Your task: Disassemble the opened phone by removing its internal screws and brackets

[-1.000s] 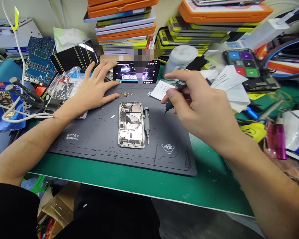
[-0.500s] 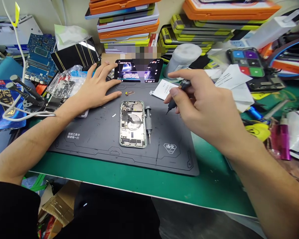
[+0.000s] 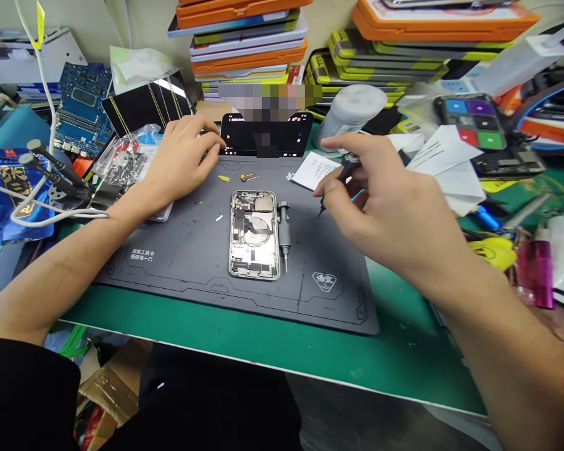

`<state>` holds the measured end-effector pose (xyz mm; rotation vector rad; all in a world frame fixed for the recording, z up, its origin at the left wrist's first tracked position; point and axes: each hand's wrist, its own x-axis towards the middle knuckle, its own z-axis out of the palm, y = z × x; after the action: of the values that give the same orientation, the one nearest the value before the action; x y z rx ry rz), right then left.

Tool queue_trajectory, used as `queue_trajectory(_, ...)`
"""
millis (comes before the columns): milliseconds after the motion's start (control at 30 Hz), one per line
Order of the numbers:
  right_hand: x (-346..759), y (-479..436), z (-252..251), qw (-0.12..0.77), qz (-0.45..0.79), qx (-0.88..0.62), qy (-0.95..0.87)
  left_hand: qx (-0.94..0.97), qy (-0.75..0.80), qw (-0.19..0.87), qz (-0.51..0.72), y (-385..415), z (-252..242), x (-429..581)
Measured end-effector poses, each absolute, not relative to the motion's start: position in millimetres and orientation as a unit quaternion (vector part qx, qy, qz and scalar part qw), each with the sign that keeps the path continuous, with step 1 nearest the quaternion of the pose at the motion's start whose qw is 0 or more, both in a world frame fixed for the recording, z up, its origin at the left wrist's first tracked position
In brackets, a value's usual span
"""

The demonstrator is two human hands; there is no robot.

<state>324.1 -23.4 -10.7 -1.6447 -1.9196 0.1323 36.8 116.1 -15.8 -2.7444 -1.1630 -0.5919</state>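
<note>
The right hand (image 3: 341, 178) is pinching a dark slim tool (image 3: 350, 165) above the right part of a gray mat (image 3: 188, 247). The left hand (image 3: 188, 150) is bending its fingers beside the left end of a far propped phone (image 3: 289, 136); the view is not showing whether they are gripping anything. Nearer, an opened phone (image 3: 254, 235) is lying on the mat, a gray screwdriver (image 3: 284, 232) resting just to its right.

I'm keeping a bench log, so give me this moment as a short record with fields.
left hand: by the left end of the propped phone; contact unclear
right hand: holds a dark slim tool, tip pointing down
opened phone: on the gray mat, internals exposed
screwdriver: lying just right of the opened phone
background: stacked cases
</note>
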Motion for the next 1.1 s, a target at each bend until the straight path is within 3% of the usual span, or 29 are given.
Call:
queue_trajectory(133,323,-25,-12,0.31,0.041,-0.613,-0.726,-0.898,-0.39,0.048,-0.198,111,-11,41)
queue_trajectory(233,317,-29,-11,0.412,0.072,-0.573,-0.704,-0.89,-0.397,0.057,-0.219,106,-3,42)
queue_trajectory(367,303,-36,-6,0.528,0.217,-0.491,-0.658,-0.882,-0.405,0.054,-0.234,99,10,43)
queue_trajectory(467,296,-40,-7,0.477,0.273,-0.48,-0.684,-0.894,-0.405,0.038,-0.186,89,15,47)
queue_trajectory(700,290,-47,-22,0.352,0.27,-0.415,-0.795,-0.897,-0.439,0.044,-0.04,29,15,41)
queue_trajectory(867,287,-51,-25,0.345,0.258,-0.433,-0.792,-0.919,-0.382,0.087,-0.049,-3,-1,20)
queue_trajectory(1100,286,-47,-35,0.329,0.257,-0.413,-0.809,-0.918,-0.33,0.147,-0.165,-20,-16,11)
